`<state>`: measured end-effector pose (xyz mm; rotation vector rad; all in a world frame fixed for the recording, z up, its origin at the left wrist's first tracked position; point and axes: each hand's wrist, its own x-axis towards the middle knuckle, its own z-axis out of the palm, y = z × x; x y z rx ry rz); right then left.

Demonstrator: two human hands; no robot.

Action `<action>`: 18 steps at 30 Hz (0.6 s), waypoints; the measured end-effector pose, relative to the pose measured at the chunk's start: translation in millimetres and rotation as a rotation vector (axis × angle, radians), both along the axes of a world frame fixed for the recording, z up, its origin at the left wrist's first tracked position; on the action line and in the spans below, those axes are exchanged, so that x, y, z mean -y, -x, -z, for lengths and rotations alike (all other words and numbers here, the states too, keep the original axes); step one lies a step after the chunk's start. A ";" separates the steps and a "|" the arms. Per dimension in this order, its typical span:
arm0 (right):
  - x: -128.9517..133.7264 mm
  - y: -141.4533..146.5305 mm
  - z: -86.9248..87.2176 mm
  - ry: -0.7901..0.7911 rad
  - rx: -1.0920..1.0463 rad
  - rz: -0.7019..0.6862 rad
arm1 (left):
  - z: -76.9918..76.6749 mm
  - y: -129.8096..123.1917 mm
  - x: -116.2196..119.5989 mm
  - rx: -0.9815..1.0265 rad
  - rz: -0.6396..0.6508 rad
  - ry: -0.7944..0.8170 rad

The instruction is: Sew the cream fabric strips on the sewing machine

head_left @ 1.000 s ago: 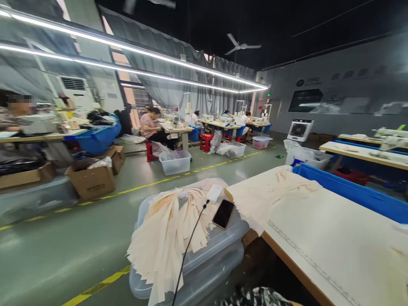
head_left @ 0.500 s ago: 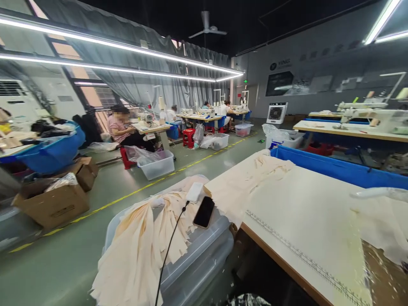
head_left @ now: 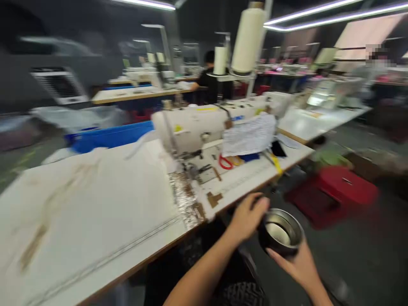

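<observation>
My right hand (head_left: 301, 263) is wrapped around a dark cup (head_left: 283, 231) with a shiny metal inside, held upright past the table's front edge. Light-coloured contents or a pale bottom show inside it. Close to the cup's left side is my left hand (head_left: 247, 217), its fingers curled around something dark that I cannot make out. Behind both hands, a white sewing machine (head_left: 194, 127) sits on the table (head_left: 121, 199). Red-handled scissors (head_left: 225, 162) and a printed sheet of paper (head_left: 250, 135) lie by the machine.
A red stool (head_left: 344, 193) stands to the right. Thread cones (head_left: 248, 40) rise above the machine. Beyond the table are a blue cloth trough (head_left: 111, 137), more sewing tables and a person in dark clothing (head_left: 216, 85). Motion blurs much of the view.
The view has swung right, from the phone and cloth strips on the plastic bins to the sewing machine. My hands and the cup have come into view.
</observation>
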<state>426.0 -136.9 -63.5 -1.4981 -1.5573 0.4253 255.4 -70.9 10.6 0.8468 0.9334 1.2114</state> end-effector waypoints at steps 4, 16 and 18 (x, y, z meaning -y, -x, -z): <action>1.6 -6.9 -5.6 0.038 -0.059 -0.077 | 19.1 9.5 -22.6 0.131 0.172 0.179; 4.9 -9.7 -34.0 0.044 -0.026 -0.066 | 68.6 17.2 12.9 0.492 0.262 0.519; 7.4 -8.4 -43.1 0.009 -0.008 -0.084 | 86.2 17.0 21.5 0.504 0.258 0.593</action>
